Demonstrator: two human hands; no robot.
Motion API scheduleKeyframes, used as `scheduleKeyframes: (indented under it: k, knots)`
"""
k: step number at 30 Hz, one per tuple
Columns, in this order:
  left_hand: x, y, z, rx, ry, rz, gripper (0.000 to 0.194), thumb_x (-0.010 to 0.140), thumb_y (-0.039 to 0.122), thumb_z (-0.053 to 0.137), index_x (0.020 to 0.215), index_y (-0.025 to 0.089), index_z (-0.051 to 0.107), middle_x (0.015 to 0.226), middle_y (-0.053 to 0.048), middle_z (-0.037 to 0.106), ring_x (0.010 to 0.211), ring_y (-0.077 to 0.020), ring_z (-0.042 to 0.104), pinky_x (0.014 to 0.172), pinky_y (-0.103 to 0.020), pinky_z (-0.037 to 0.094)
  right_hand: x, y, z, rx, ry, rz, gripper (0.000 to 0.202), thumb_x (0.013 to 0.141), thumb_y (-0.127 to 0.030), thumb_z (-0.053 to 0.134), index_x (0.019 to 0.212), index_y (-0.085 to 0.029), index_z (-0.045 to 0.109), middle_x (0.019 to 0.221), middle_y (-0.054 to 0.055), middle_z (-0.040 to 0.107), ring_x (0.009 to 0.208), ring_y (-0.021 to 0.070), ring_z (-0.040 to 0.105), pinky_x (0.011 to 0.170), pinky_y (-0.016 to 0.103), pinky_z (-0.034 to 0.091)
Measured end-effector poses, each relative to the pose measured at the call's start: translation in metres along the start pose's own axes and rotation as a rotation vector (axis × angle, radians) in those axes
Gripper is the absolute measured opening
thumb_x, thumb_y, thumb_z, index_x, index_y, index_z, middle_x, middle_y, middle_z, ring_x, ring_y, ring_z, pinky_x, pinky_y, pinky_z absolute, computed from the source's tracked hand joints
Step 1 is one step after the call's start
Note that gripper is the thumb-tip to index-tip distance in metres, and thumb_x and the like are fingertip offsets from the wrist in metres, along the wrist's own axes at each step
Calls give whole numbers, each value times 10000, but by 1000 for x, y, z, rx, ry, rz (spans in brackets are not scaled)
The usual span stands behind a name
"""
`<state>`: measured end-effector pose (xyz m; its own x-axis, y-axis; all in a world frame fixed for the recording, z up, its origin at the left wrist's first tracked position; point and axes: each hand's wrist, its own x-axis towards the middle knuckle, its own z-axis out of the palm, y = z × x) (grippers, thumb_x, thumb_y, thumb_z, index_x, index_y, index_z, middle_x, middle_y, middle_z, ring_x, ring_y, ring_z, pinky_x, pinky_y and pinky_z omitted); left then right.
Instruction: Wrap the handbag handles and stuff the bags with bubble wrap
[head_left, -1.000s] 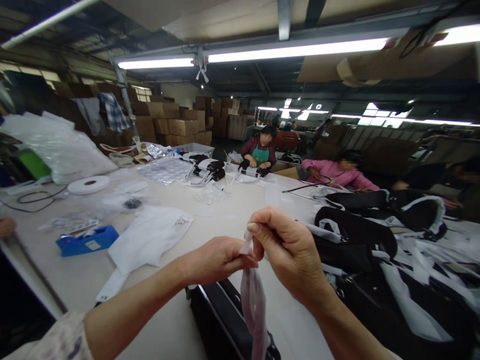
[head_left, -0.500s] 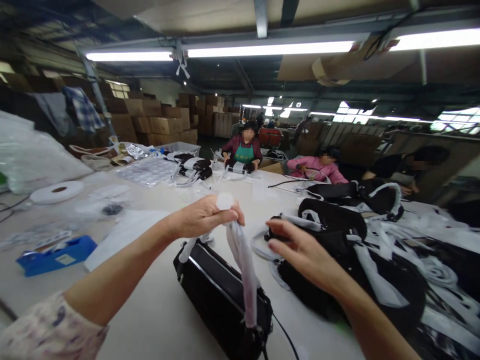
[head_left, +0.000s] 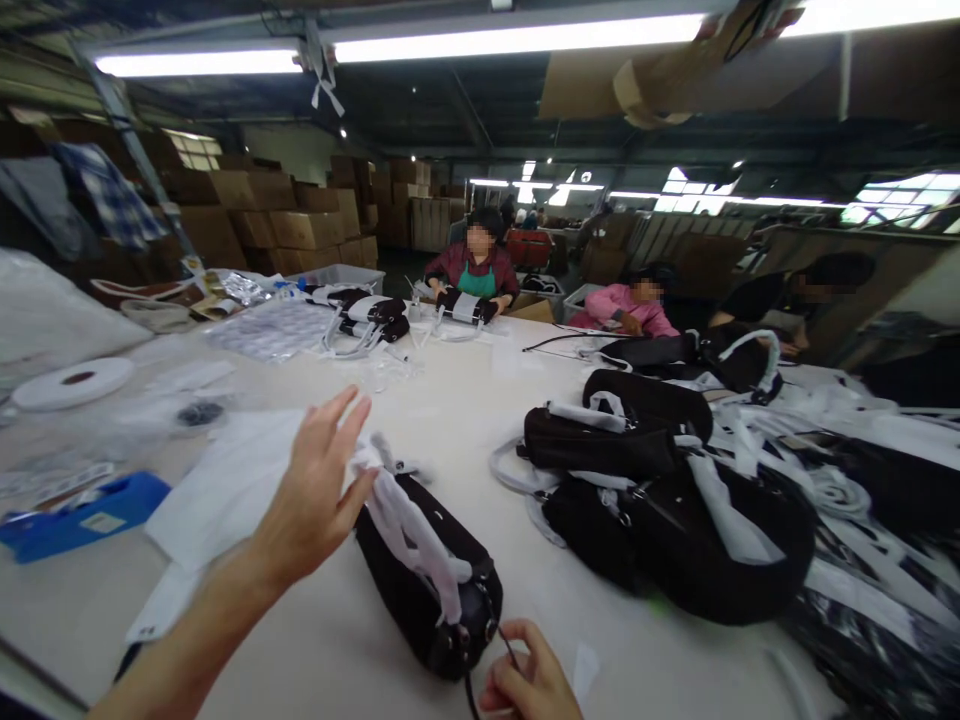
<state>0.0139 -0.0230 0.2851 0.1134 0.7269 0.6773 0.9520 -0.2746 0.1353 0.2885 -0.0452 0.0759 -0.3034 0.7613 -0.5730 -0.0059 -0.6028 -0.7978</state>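
A small black handbag (head_left: 390,585) lies on the white table in front of me, its handles (head_left: 411,525) wrapped in white paper or foam. My left hand (head_left: 319,500) is beside the far end of the handles, fingers spread and apart; the thumb is close to the wrapping, and I cannot tell if it touches. At the bag's near end, my right hand (head_left: 531,675) has its fingers closed on a thin black strap (head_left: 510,650) that hangs from the metal ring there. Part of the strap is hidden by the fingers.
More black bags with wrapped handles (head_left: 600,450) are piled on the right. To the left are a blue tape dispenser (head_left: 90,512), a white roll (head_left: 73,382) and white sheets (head_left: 225,480). A co-worker in a green apron (head_left: 478,283) handles a bag across the table.
My left hand has let go of the handles, which now sag onto the bag. The right hand has come down and toward me, to the strap. The view has shifted slightly.
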Motion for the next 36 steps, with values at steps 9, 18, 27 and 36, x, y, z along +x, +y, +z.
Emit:
scheduleKeyframes:
  k: [9,18,27,36]
  knots:
    - [-66,105,73,-231,-677,469,747,802,131,610,1472,42,293,1504,-198,420,1408,-320,354,1158,-470,342,-31,-29,-31,267,163,-262,468,587,-504,871,819,-194,607,703,-1,652,719,163,621,715,310,539]
    - [-71,98,142,-304,-993,299,599,740,160,770,1278,233,516,1236,-74,623,1144,-276,570,1096,-540,363,-38,-4,-44,399,189,-368,532,536,-383,913,986,-171,725,816,49,673,817,217,649,786,390,576]
    - [-93,120,152,-332,-938,345,459,780,84,643,1203,210,518,1294,-83,614,1206,-290,545,1127,-603,303,-34,6,-58,316,260,-429,516,602,-504,867,986,-172,773,841,87,720,780,235,675,734,405,604]
    - [-106,98,175,-492,-855,362,655,733,52,560,1342,236,407,1354,-92,586,1251,-275,532,1125,-549,343,-34,8,-66,229,421,-444,483,637,-532,825,939,-160,765,807,87,717,757,236,678,593,322,586]
